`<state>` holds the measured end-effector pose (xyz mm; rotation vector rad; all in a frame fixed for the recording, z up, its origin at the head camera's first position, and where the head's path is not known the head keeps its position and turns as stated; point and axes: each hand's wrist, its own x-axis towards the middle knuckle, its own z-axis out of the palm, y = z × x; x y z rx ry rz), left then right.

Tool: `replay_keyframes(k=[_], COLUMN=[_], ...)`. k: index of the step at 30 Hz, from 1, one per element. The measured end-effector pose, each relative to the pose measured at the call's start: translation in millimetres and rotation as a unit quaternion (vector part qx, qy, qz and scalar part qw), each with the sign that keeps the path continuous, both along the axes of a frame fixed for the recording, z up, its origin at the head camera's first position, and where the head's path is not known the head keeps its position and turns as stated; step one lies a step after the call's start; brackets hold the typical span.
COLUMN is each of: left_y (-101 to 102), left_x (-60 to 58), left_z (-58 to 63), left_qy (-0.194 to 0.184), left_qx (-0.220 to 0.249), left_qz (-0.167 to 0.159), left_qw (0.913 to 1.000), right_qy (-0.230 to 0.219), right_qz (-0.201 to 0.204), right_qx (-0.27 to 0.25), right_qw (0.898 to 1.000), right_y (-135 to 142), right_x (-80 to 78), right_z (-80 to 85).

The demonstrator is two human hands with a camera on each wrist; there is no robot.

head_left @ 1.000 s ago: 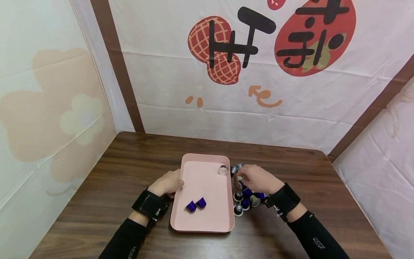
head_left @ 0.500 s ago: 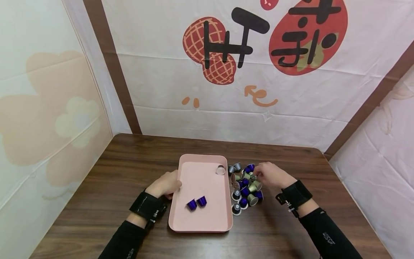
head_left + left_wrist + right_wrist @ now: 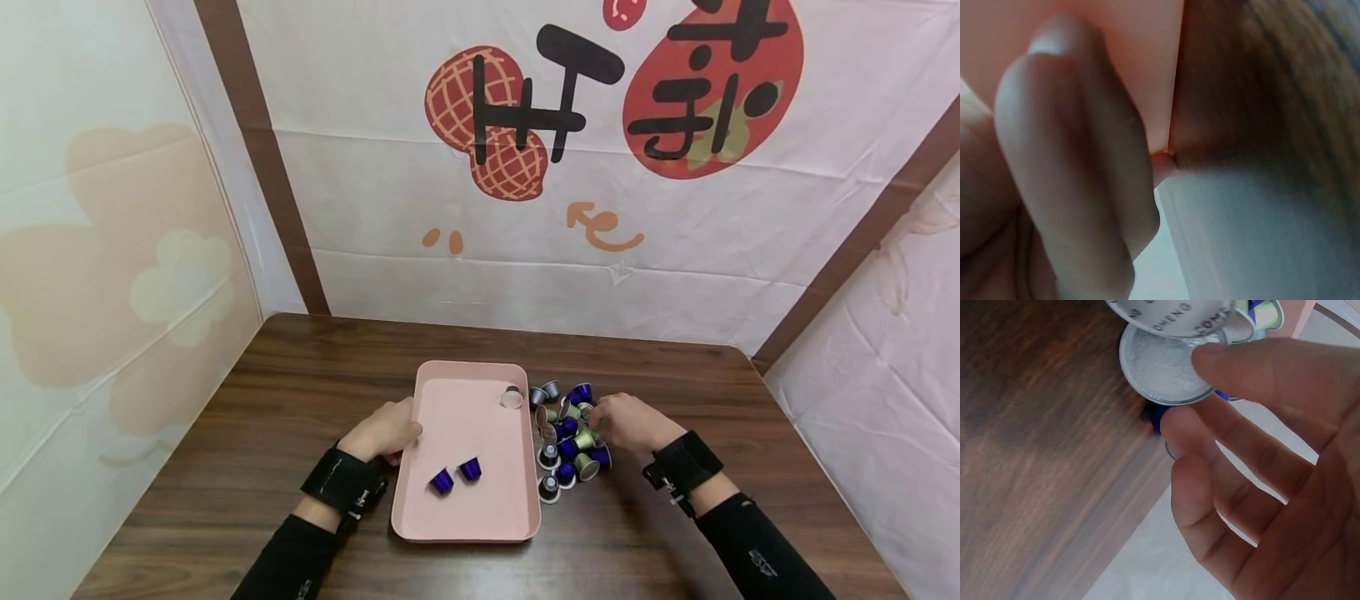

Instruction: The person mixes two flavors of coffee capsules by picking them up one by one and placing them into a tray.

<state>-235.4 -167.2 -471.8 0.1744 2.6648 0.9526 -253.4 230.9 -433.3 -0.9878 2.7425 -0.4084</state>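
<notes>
A pink tray (image 3: 465, 417) lies on the table; my left hand (image 3: 382, 431) holds its left rim, thumb on top. The left wrist view shows curled fingers (image 3: 1066, 144) against the tray's underside. Two dark blue coffee capsules (image 3: 442, 482) lie in the tray's lower half, and one capsule (image 3: 512, 398) with a pale lid sits near its far right corner. My right hand (image 3: 633, 422) is at the right side of the capsule pile. Up close, its thumb and fingers pinch a coffee capsule (image 3: 1157, 369) with a plain silvery lid, partly covered by a lid with printed letters (image 3: 1175, 315).
Several blue, green, grey and black capsules (image 3: 567, 448) are heaped along the tray's right side. The brown wooden table (image 3: 300, 375) extends around them. A printed cloth (image 3: 375, 208) hangs behind its far edge, with more cloth at both sides.
My right hand has moved from over the pile to its right side, then slightly nearer, uncovering more capsules. My left hand keeps its hold on the tray, and the two blue capsules have shifted slightly.
</notes>
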Motion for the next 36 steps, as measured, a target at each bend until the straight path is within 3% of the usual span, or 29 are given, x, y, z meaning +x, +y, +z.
replay_keyframes(k=[13,21,29,36], left_y=[1,-1,0,-1], left_x=[0.8,0.2,0.6,-0.8], left_z=[0.5,-1.1,-1.0,-2.7], left_qy=[0.001,0.004,0.01,0.014], left_qx=[0.0,0.0,0.003,0.005], left_qz=[0.004,0.002,-0.003,-0.007], left_qw=[1.0,1.0,0.9999,0.9999], right_qy=[-0.005,-0.054,-0.037,-0.031], right_qz=[-0.005,-0.025,-0.01,-0.042], right_qx=[0.011,0.017,-0.002,-0.019], right_qw=[1.0,0.998,0.999,0.998], right_y=[3,2,8,9], right_x=[-0.8,1.1,-0.7,2.9], right_z=[-8.0,-11.4,-13.6,-2.5])
